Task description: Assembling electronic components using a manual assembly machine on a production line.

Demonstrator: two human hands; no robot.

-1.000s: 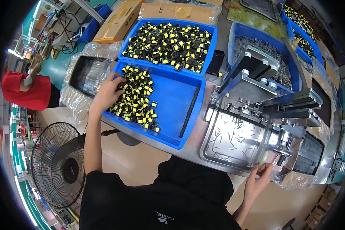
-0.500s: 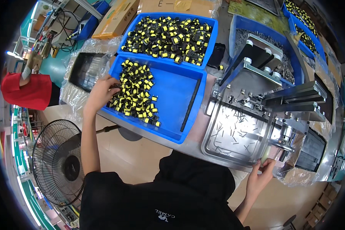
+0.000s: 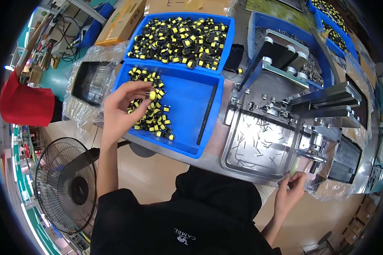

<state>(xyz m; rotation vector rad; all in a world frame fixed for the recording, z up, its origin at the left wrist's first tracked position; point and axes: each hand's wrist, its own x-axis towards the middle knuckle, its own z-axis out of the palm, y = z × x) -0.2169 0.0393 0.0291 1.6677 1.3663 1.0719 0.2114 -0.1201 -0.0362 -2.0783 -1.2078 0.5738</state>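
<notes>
My left hand (image 3: 125, 108) is raised over the near blue bin (image 3: 187, 123). Between its thumb and fingertips is a small yellow-and-black coil component (image 3: 152, 94), with thin pins showing. More such components (image 3: 153, 121) are heaped in the left part of that bin, and a dark strip (image 3: 207, 114) lies along its right side. At the right, the fingers of my right hand (image 3: 291, 189) are closed round a pale green handle (image 3: 294, 167) beside the metal press fixture (image 3: 312, 148). A metal tray (image 3: 259, 144) with scattered small pins lies left of that handle.
Behind stands a second blue bin (image 3: 178, 42) full of the same components. A blue bin (image 3: 257, 25) of grey metal pieces is behind the fixture. At left are a plastic-wrapped black tray (image 3: 91, 83), a black fan (image 3: 68, 182) and a person in red (image 3: 27, 102).
My left hand has risen from the heap and moved right, now with one coil component in its fingertips. My right hand stays at the handle. The view has shifted slightly.
</notes>
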